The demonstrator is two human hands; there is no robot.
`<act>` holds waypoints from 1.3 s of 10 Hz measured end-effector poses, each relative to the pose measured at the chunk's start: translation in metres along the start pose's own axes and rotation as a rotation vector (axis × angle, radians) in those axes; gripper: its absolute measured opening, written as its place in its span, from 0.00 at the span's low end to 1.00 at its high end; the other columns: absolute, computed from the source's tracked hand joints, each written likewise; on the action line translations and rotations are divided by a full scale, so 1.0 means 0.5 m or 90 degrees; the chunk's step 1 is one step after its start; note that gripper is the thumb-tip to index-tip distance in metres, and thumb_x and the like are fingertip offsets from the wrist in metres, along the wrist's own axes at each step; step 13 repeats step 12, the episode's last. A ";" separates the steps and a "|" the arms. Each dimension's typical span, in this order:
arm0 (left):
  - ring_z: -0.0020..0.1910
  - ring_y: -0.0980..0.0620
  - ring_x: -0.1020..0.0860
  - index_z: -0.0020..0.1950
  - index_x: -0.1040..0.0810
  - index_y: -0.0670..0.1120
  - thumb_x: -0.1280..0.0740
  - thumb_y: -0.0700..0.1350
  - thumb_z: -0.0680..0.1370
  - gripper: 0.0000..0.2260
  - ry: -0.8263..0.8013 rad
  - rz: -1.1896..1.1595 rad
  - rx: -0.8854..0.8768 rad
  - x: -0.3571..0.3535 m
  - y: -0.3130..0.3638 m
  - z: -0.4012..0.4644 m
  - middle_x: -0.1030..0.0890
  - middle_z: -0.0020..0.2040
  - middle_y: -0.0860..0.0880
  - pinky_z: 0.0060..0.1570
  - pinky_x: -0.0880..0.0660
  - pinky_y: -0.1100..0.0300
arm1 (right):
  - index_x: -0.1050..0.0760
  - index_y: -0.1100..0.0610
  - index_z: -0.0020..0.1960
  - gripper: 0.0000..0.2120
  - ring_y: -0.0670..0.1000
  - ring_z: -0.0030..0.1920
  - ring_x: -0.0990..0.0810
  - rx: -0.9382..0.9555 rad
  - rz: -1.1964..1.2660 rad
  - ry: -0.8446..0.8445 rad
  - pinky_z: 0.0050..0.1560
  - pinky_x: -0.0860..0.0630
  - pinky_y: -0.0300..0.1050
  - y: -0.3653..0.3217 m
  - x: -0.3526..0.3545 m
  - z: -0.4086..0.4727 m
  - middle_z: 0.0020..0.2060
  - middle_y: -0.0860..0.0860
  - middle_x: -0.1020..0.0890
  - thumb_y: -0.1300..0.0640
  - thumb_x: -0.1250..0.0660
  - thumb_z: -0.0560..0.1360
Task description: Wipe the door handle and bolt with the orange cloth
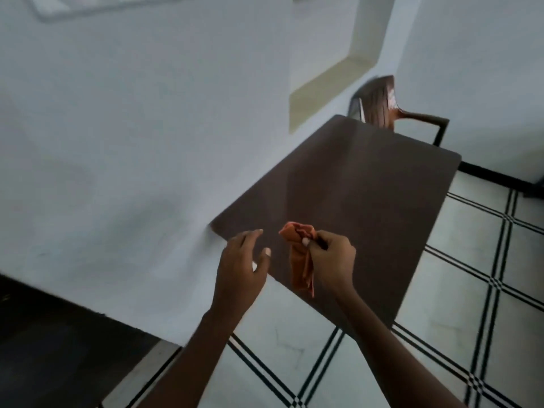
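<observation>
Head view, looking down over both bare forearms. At far left, a dark opening [44, 328] lay below the pale blue-white plastered wall [132, 128], which filled the left half of the scene; the frame was blurred by motion. The left hand [240, 270] was held palm inward just in front of the near corner of the table, its fingers [253, 232] spread apart and its thumb raised, gripping nothing and not touching the cloth. Just to its right hung the crumpled orange fabric cloth [297, 254], bunched at the top and drooping in a narrow fold below. The right hand [331, 260] was clamped on the cloth, pinching its upper part between thumb and curled fingers, so that the cloth was suspended above the near edge of the table. Beneath both hands extended the flat, dark brown rectangular tabletop [353, 187], set with one long side against the wall. Above it, a cream-coloured rectangular recess [332, 75] was cut into the wall. At the table's far end stood a brown plastic chair with armrests [382, 103]. To the right and below lay the white tiled floor with black double-line grid [485, 260]. No door handle or bolt could be made out in this view.
</observation>
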State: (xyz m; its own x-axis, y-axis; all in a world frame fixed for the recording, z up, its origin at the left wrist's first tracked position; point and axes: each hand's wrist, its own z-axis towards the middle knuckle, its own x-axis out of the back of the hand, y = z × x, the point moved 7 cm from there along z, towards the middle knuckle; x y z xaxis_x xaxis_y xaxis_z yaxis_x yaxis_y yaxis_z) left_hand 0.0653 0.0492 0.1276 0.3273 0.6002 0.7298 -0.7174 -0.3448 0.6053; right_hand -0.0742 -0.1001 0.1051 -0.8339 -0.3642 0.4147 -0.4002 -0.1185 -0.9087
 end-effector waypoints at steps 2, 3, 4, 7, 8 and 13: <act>0.66 0.48 0.24 0.72 0.24 0.44 0.33 0.47 0.84 0.17 -0.144 -0.008 0.095 -0.230 -0.003 -0.013 0.21 0.67 0.45 0.61 0.28 0.59 | 0.17 0.53 0.40 0.07 0.48 0.36 0.17 -0.217 -0.007 0.110 0.42 0.17 0.47 0.254 0.058 0.068 0.33 0.48 0.16 0.56 0.28 0.77; 0.67 0.48 0.26 0.73 0.25 0.43 0.33 0.45 0.83 0.18 -0.195 0.001 0.110 -0.288 -0.005 -0.025 0.22 0.67 0.44 0.61 0.28 0.59 | 0.15 0.55 0.45 0.05 0.51 0.40 0.16 -0.318 -0.010 0.124 0.47 0.16 0.53 0.340 0.049 0.072 0.36 0.50 0.16 0.57 0.29 0.77; 0.67 0.48 0.26 0.74 0.26 0.44 0.33 0.46 0.83 0.19 -0.221 0.018 0.117 -0.309 -0.019 -0.031 0.22 0.68 0.44 0.61 0.26 0.57 | 0.15 0.56 0.48 0.04 0.54 0.43 0.15 -0.389 -0.007 0.135 0.49 0.17 0.53 0.391 0.060 0.067 0.38 0.51 0.15 0.58 0.29 0.77; 0.68 0.47 0.25 0.75 0.27 0.44 0.33 0.47 0.84 0.20 -0.238 0.039 0.153 -0.289 -0.074 -0.041 0.24 0.71 0.44 0.59 0.31 0.63 | 0.22 0.52 0.42 0.08 0.55 0.35 0.12 -0.450 0.127 0.080 0.43 0.14 0.52 0.392 0.060 0.062 0.38 0.56 0.14 0.59 0.31 0.79; 0.69 0.47 0.26 0.75 0.28 0.44 0.33 0.47 0.84 0.20 -0.237 0.036 0.148 -0.278 -0.082 -0.045 0.24 0.72 0.44 0.60 0.31 0.62 | 0.22 0.53 0.41 0.09 0.56 0.36 0.13 -0.389 0.079 0.089 0.43 0.14 0.51 0.363 0.049 0.077 0.38 0.55 0.15 0.59 0.31 0.79; 0.67 0.47 0.23 0.72 0.24 0.45 0.34 0.48 0.84 0.17 -0.215 0.021 0.083 -0.230 -0.048 -0.039 0.22 0.70 0.45 0.62 0.24 0.56 | 0.23 0.59 0.59 0.14 0.53 0.46 0.20 -0.201 -0.287 0.037 0.48 0.25 0.47 0.333 0.127 0.046 0.50 0.54 0.17 0.50 0.37 0.81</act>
